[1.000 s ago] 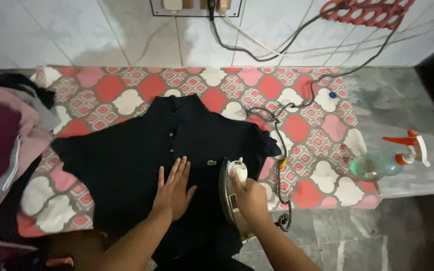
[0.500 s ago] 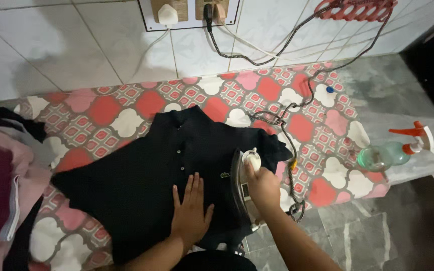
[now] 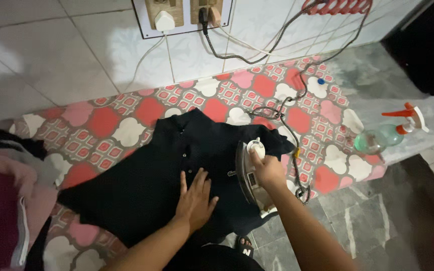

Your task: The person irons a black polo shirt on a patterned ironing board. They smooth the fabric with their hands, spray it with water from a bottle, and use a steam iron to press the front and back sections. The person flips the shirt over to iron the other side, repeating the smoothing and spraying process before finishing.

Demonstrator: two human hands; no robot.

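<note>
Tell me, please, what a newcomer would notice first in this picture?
First comes the black polo shirt spread flat on the red and white patterned cloth in the middle. The left hand presses flat on the shirt, while the right hand grips the iron on its right side. A green spray bottle lies at the far right.

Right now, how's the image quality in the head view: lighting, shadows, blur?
Head view: dim, light uneven; the tiled wall is brightest, with soft shadows beside the plugs. The black shirt loses nearly all fold detail. Right edge falls to near black. Left hand, right hand and iron are slightly soft. Wide-angle tilt bends the wall lines.
</note>
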